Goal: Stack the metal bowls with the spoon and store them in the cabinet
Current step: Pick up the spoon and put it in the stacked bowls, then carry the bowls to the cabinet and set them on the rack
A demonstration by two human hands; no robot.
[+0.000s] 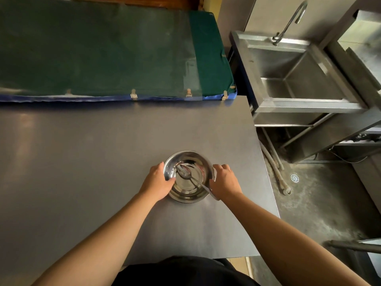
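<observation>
A shiny metal bowl [188,188] rests on the dark grey table [92,153], right of centre; whether more bowls are nested under it I cannot tell. A metal spoon [191,177] lies inside it, its scoop at the middle and its handle sticking out over the near right rim. My left hand [157,182] grips the bowl's left rim, thumb hooked inside. My right hand [225,181] holds the right side of the rim, beside the spoon handle. No cabinet is in view.
A green padded mat with a blue edge [107,52] lies along the table's far side. A steel sink with a tap [296,75] stands at the right, beyond the table's right edge. Below it are hoses and a concrete floor with a drain [294,178].
</observation>
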